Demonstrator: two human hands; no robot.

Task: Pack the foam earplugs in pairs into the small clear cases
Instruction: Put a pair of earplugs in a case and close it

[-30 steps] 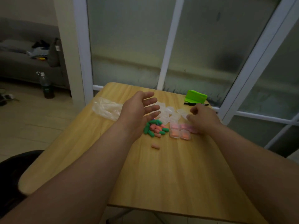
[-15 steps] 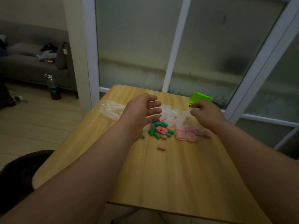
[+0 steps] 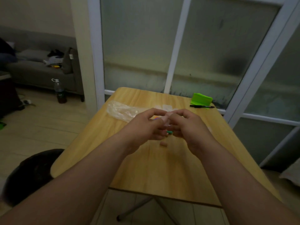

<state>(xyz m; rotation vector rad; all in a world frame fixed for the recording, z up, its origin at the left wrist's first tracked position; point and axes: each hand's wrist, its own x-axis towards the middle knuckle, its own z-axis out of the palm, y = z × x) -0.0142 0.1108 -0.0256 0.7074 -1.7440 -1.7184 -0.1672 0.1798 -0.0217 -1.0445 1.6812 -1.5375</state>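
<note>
Over the middle of the wooden table [image 3: 162,168], my left hand [image 3: 146,125] and my right hand [image 3: 186,125] meet and pinch a small clear case [image 3: 167,120] between their fingertips. Both hands cover most of the earplug pile; only a green earplug [image 3: 170,132] and a bit of purple and orange [image 3: 155,118] show between the fingers. A single orange earplug [image 3: 163,144] lies on the table just below the hands. A few empty clear cases [image 3: 165,107] peek out behind the hands.
A crumpled clear plastic bag [image 3: 123,111] lies at the table's back left. A green holder [image 3: 202,99] and a black marker [image 3: 202,106] sit at the back right corner. Frosted glass doors stand behind the table. A dark stool [image 3: 29,174] is at the left.
My right hand lifted away from the cases with a clear case, and my left hand closed in from the left. Both now hold the case together above the earplug pile.
</note>
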